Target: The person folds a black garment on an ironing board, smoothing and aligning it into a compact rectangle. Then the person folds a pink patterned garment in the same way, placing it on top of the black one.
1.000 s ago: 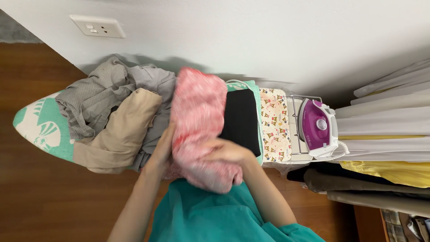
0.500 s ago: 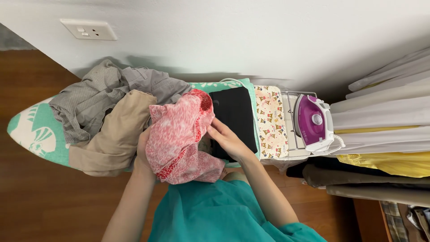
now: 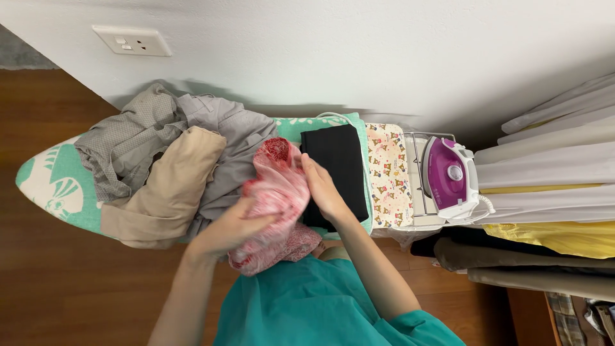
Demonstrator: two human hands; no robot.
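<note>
A pink and red patterned cloth [image 3: 275,186] lies bunched on the near middle of a green and white ironing board [image 3: 54,186]. My left hand [image 3: 234,227] presses on the cloth's near left side, fingers gripping the fabric. On the cloth's right edge my right hand [image 3: 320,189] holds it too, resting against a folded black garment [image 3: 336,160].
A pile of grey and beige clothes [image 3: 160,160] covers the board's left half. A patterned cream pad [image 3: 389,173] and a purple and white iron [image 3: 451,178] on a wire rest sit at the right. Hanging garments [image 3: 551,186] fill the right side. A wall socket [image 3: 131,40] is above.
The pink cloth was spread up in front of me, then came down and got gathered into a smaller bunch. My left hand moved from under it onto its top.
</note>
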